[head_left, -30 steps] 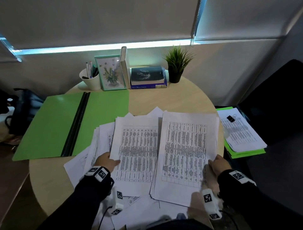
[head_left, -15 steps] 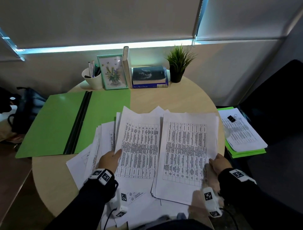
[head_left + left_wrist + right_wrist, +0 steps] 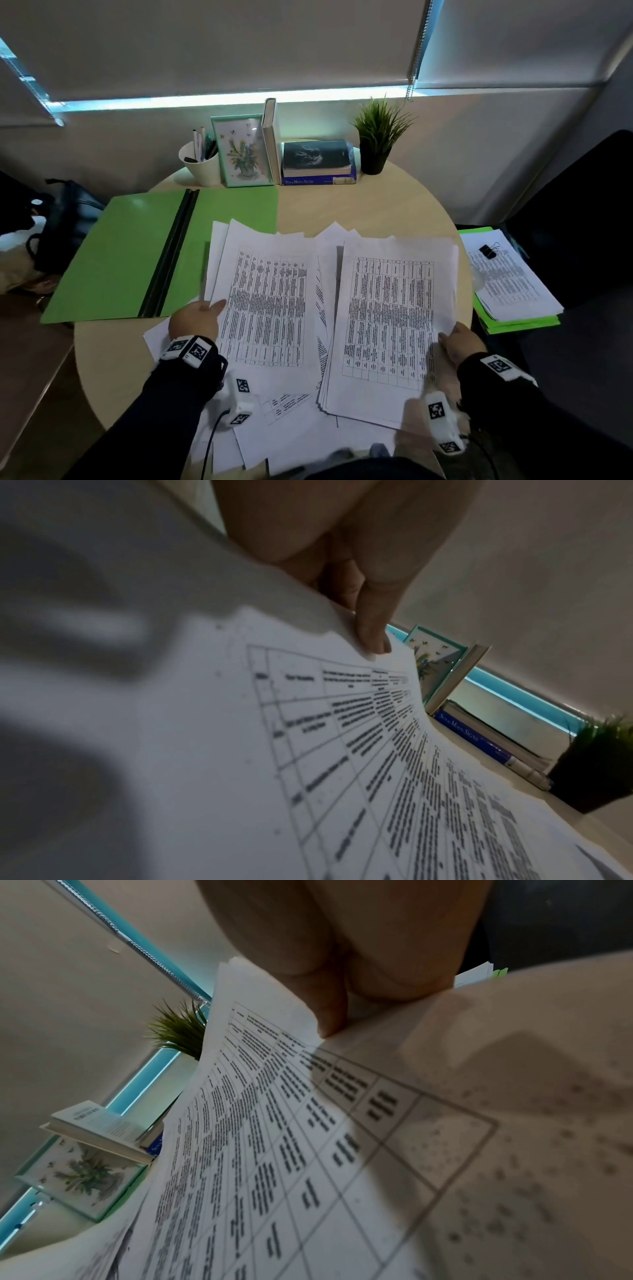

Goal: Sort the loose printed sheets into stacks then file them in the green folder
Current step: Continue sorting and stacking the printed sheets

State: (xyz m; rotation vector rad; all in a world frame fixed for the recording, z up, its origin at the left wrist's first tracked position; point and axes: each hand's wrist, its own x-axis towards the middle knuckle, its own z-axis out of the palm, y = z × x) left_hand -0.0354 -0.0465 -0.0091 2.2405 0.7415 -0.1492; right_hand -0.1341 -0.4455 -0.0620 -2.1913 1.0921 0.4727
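Note:
Printed sheets with tables cover the near half of the round table (image 3: 359, 212). My left hand (image 3: 197, 320) pinches the left edge of a small bundle of sheets (image 3: 267, 301) and holds it lifted; in the left wrist view the thumb (image 3: 371, 631) presses on the top page (image 3: 308, 750). My right hand (image 3: 460, 342) grips the right edge of a thicker stack (image 3: 390, 322), whose near pages curl up in the right wrist view (image 3: 274, 1123). The green folder (image 3: 137, 253) lies open at the left, partly under the lifted bundle.
At the back stand a white pen cup (image 3: 200, 164), a framed flower picture (image 3: 241, 150), an upright book, stacked books (image 3: 317, 161) and a potted plant (image 3: 376, 137). A clipped paper pile on green folders (image 3: 507, 281) sits off the table's right. A dark bag (image 3: 65, 226) is left.
My left hand has lifted its bundle off the table and moved it away from me and leftward, over the folder's right half. The right hand and its stack have hardly moved.

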